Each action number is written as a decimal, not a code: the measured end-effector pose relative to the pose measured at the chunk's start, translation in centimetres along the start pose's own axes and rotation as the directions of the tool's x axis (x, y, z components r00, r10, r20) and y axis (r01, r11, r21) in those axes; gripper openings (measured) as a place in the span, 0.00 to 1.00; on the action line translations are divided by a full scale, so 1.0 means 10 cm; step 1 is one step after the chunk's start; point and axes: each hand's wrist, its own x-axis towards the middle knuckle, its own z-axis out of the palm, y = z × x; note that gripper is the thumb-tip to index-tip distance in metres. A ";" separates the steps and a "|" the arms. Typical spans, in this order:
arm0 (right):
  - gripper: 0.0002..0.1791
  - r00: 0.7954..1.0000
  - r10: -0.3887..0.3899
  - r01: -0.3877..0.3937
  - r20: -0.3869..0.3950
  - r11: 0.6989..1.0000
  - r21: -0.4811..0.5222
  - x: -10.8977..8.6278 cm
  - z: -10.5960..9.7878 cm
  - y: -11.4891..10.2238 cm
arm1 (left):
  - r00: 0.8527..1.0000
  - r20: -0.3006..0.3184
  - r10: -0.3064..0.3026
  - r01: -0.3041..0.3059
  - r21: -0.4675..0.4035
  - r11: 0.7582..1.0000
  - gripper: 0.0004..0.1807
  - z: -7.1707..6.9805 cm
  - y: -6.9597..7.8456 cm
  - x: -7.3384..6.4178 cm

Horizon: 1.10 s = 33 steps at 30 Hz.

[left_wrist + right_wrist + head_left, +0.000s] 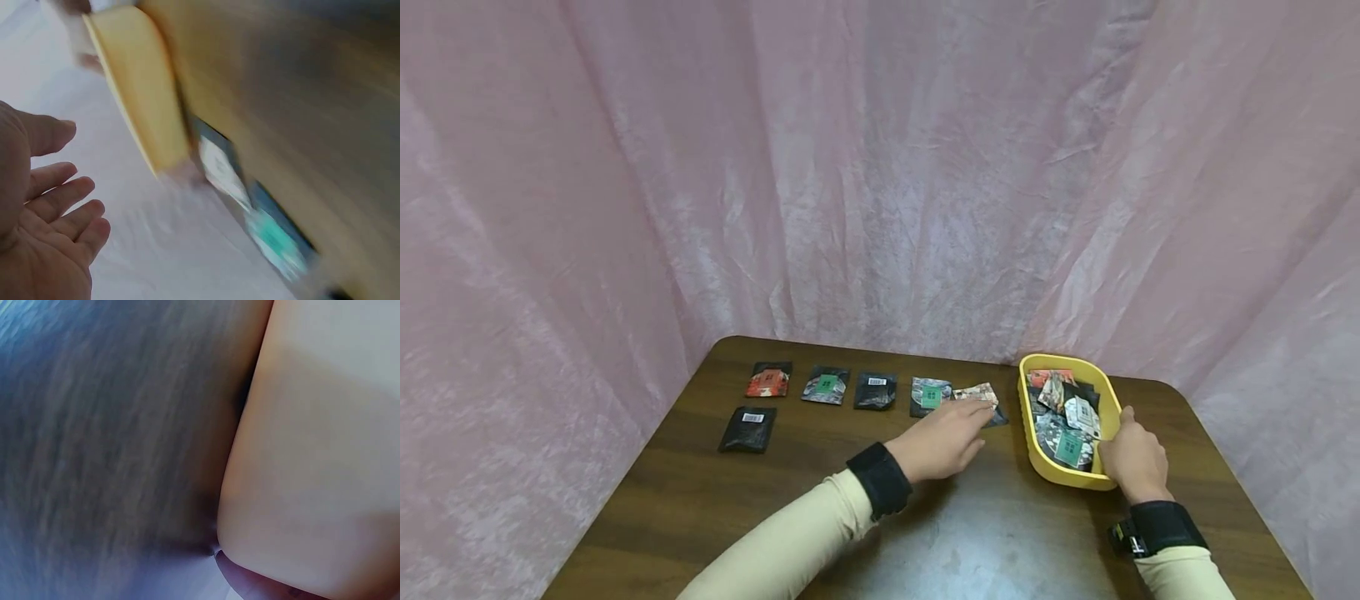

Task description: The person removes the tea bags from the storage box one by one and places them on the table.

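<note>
Behind everything hangs a pink curtain [865, 167] with a velvet look, and before it is a brown wooden table [670, 492]. On its right part stands a yellow plastic basket [1060, 476], holding a heap of flat sachets; one with a green label [1070, 448] lies at the near end. The right hand [1138, 458] holds the basket by its near right side; the right wrist view is too blurred to tell the grip more exactly. The left hand [943, 437] has its fingers loosely extended, the thumb apart, and has hold of nothing. Its fingertips are at the near edge of a pale-fronted sachet [976, 393]; whether they touch it, I cannot tell.

This sachet ends a back row of five, just beside the basket. Leftward follow a green-label sachet [930, 397], a black barcode sachet, another green-label one, and a red-label sachet [768, 381]. Nearer, below the red one, lies a second black sachet [748, 429].

I judge that the step in hand is arranging sachets singly in rows, with the basket kept steady. The next move seems to call for the left hand to come free of the row without disturbing it, then to pinch only one sachet from the overlapping heap.
</note>
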 end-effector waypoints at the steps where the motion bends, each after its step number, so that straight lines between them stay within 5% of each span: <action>1: 0.47 1.000 0.000 0.000 -0.005 1.000 0.002 -0.01 0.00 -0.01 | 1.000 -0.006 0.021 -0.021 0.002 1.000 0.27 0.00 0.06 0.11; 7: 0.48 1.000 0.008 -0.008 -0.011 1.000 0.019 -0.02 -0.01 -0.06 | 0.996 0.050 0.076 -0.073 -0.052 0.996 0.24 0.02 0.36 0.67; 13: 0.47 1.000 -0.003 0.003 -0.020 1.000 0.012 -0.02 -0.01 -0.09 | 0.990 0.130 0.052 -0.038 -0.113 0.993 0.23 0.29 0.51 1.02; 20: 0.47 1.000 0.008 -0.008 -0.025 1.000 0.007 -0.06 -0.02 -0.05 | 0.979 0.204 -0.003 0.041 -0.181 0.983 0.25 0.49 0.61 1.26; 25: 0.47 1.000 -0.003 0.003 -0.029 1.000 0.006 -0.07 -0.02 -0.02 | 0.970 0.239 -0.034 0.065 -0.124 0.990 0.29 0.53 0.68 1.37; 33: 0.45 0.998 -0.018 0.019 -0.054 1.000 0.013 -0.09 0.04 -0.07 | 0.935 0.330 -0.134 0.151 -0.027 0.988 0.28 0.65 0.72 1.51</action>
